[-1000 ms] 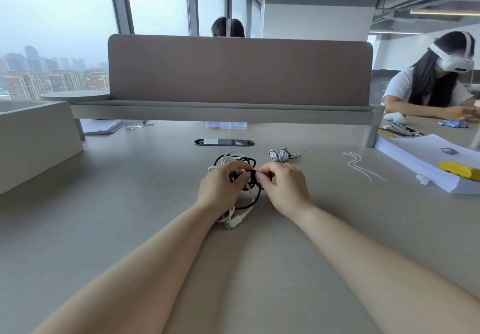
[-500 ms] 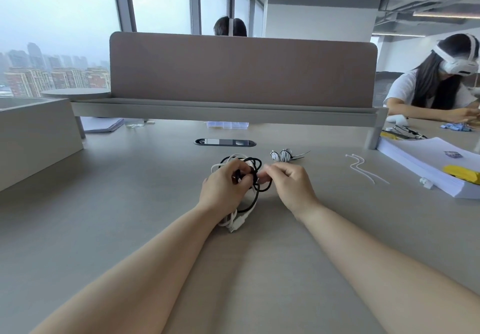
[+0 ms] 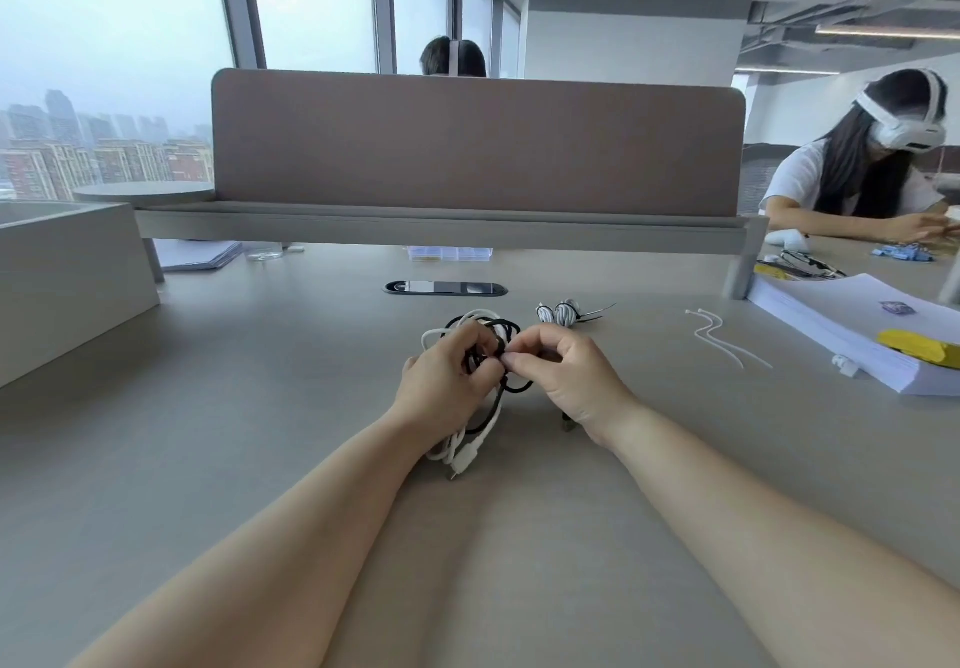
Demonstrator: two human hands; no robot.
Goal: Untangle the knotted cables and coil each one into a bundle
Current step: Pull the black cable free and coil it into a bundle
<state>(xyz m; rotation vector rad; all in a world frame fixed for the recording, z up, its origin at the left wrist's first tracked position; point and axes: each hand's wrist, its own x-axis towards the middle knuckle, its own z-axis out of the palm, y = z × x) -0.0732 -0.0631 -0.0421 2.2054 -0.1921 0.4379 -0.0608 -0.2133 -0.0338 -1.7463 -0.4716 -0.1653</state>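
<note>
**Two hands on one knot, tangle dead ahead**

Nearest, white flat-plug cable end lying toward the body on the grey counter. Just beyond, tangled black and white round cables gripped in the curled left hand, right hand pinching a black strand at the knot. Long axis near-to-far, roughly centred between both hands. Likely next: draw the strand rightward, over bare counter. Farther right, striped coiled bundle, then white zip ties. Beyond, brown divider panel closing off the far edge.

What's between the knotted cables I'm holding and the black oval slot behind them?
Nothing: the head view shows only bare desk between the knotted cables and the oval slot.
</note>
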